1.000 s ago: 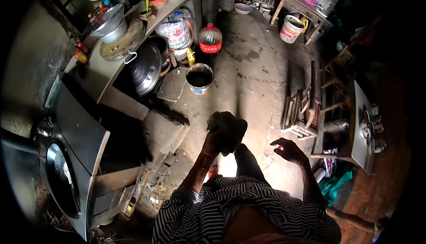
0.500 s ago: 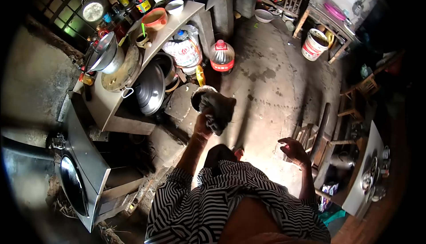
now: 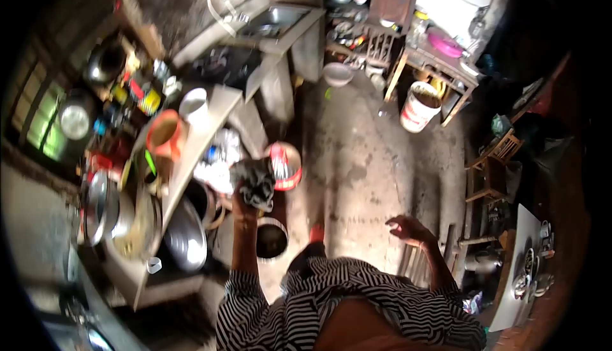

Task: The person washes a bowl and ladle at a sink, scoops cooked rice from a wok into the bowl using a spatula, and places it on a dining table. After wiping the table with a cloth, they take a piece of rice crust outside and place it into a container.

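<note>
My left hand (image 3: 242, 205) is closed around a crumpled dark grey cloth (image 3: 257, 186), held out in front of me. The cloth partly hides the fingers. Behind it stands a clear plastic jug (image 3: 292, 167) with a red cap and red band. Below the cloth, on the floor, is a small bucket (image 3: 282, 225) with a dark inside. My right hand (image 3: 411, 231) hangs out to the right with its fingers apart and slightly bent, holding nothing. It is nearest to a low wooden stool (image 3: 414, 263).
A counter (image 3: 213, 112) on the left carries an orange pot (image 3: 167, 133), a white bowl (image 3: 194, 103) and bottles. A large metal lid (image 3: 186, 236) leans beneath it. Farther off, a white bucket (image 3: 421, 107) stands by a wooden table (image 3: 440, 59). Chairs line the right side.
I have moved forward and my view has shifted, bringing the far sink area into sight. The cloth in my left hand has gone from over the small bucket to in front of the jug.
</note>
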A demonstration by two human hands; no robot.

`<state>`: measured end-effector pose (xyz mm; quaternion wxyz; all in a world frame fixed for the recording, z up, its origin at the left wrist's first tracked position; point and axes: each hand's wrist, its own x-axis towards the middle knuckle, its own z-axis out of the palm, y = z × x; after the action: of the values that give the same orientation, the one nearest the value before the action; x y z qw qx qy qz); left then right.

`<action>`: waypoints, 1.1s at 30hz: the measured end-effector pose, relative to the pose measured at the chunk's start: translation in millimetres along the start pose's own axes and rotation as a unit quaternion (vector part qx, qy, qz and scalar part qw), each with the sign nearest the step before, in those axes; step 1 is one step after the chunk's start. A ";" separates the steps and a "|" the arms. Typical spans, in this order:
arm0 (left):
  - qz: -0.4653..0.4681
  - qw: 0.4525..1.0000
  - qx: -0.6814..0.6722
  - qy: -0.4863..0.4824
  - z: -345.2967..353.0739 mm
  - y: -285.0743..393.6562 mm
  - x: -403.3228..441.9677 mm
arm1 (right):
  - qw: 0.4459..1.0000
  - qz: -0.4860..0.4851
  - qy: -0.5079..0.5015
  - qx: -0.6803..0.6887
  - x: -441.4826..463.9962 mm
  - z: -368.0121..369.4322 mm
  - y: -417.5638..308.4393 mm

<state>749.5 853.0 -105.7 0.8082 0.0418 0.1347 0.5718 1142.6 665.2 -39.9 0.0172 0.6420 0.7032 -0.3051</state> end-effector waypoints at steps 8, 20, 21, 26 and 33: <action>0.120 0.972 0.154 -0.131 17.2 71.9 174.8 | 0.997 0.026 0.028 0.071 86.7 -91.6 16.1; 0.340 0.851 0.284 0.281 -150.8 210.3 345.8 | 0.986 0.027 0.023 0.162 215.7 -171.2 145.1; 0.349 0.837 0.292 0.304 -148.1 209.6 344.2 | 0.983 0.049 0.020 0.177 227.6 -180.1 151.1; 0.370 0.786 0.320 0.378 -128.1 206.5 347.4 | 0.985 0.041 0.023 0.165 291.9 -246.5 175.6; 0.373 0.734 0.350 0.446 -109.4 197.5 359.8 | 0.996 -0.056 0.024 0.061 403.9 -303.3 209.0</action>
<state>651.6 1247.9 -228.1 0.3055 0.1090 0.6442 0.6927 1374.1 1160.3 -46.3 -0.0560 0.6088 0.7183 -0.3320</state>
